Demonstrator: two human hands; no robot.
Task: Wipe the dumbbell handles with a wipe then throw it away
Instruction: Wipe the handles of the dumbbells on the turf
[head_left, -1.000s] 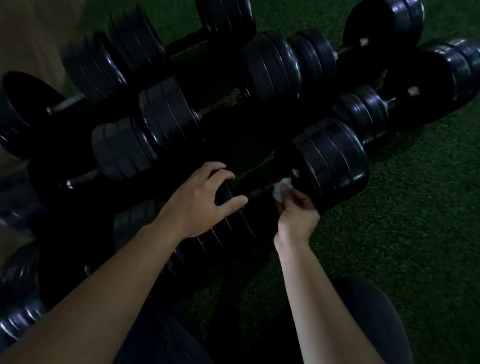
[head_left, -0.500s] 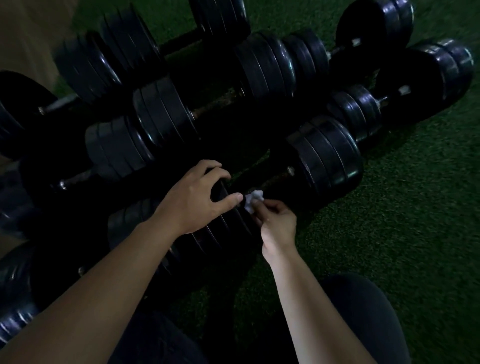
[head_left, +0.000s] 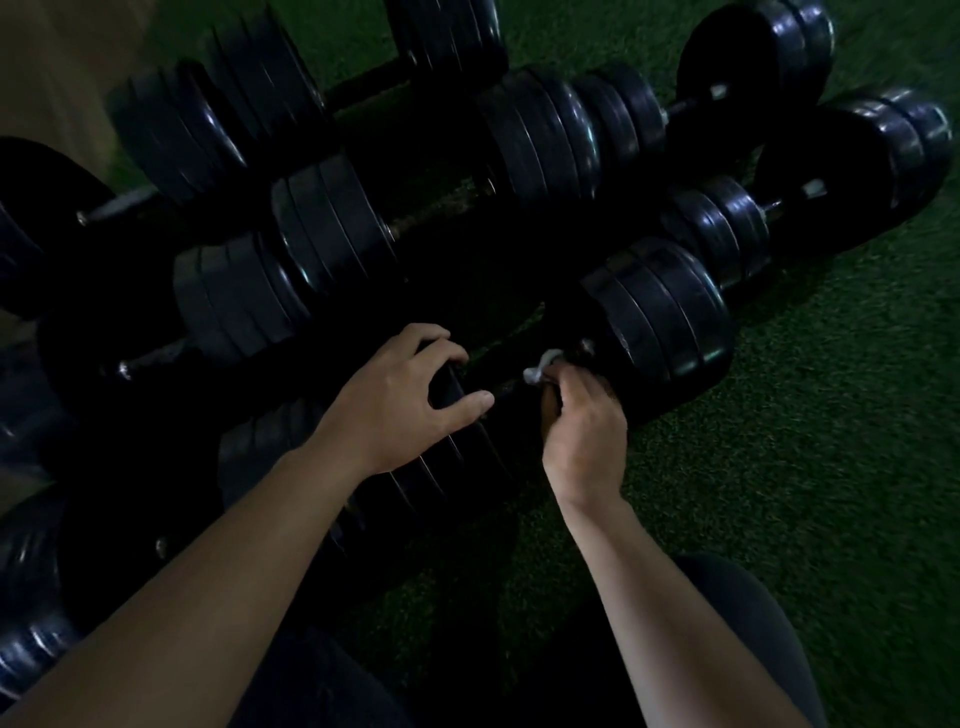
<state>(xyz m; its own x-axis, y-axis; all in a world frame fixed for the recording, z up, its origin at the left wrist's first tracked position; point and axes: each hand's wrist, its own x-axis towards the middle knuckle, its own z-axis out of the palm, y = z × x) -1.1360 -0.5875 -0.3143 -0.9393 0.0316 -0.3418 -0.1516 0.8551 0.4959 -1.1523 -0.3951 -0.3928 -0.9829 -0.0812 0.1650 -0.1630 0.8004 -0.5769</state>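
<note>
A small white wipe (head_left: 539, 365) sits bunched at the top of the right hand (head_left: 586, 431), pinched in its curled fingers and pressed against the dark handle (head_left: 506, 385) of the nearest dumbbell, close to the inner face of that dumbbell's right-hand stack of black plates (head_left: 660, 322). The handle itself is in deep shadow and hard to make out. The left hand (head_left: 400, 400) rests on the dumbbell's other stack of plates (head_left: 415, 467), fingers spread and arched over the top edge, thumb stretched toward the handle; it clasps the plates loosely rather than closing round anything. Both bare forearms reach in from the bottom of the view. Beyond this dumbbell lie more black plate-loaded dumbbells (head_left: 540, 135), crowded side by side in rows, some with bright metal bar ends showing. They all rest on dark green turf (head_left: 831, 441), which stretches away to the right. The person's dark-clothed knee (head_left: 748, 623) shows beneath the right forearm.
</note>
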